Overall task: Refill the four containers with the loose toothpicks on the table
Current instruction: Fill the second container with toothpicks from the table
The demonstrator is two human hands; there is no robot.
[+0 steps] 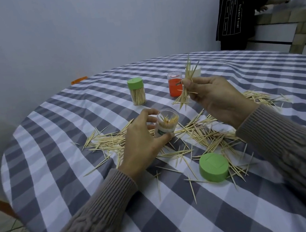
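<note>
left hand (pixel 141 137): gripped the open container (pixel 166 122), tilted toward the right hand, already partly filled with toothpicks.
right hand (pixel 219 97): pinched a bundle of toothpicks (pixel 187 84), raised above the table, tips splayed unevenly.
loose toothpicks (pixel 201 134): scattered on the checked tablecloth (pixel 76 168) around and between both hands.
other containers: a green-capped container (pixel 136 91) stood full and closed; an orange container (pixel 175 86) stood behind the bundle, lid off as far as could be told.
green lid (pixel 214 167): lay on the cloth nearer the person.
step in hand: loading the second container, it seemed.
next move: likely squaring the bundle, then lowering its tips into the mouth.
</note>
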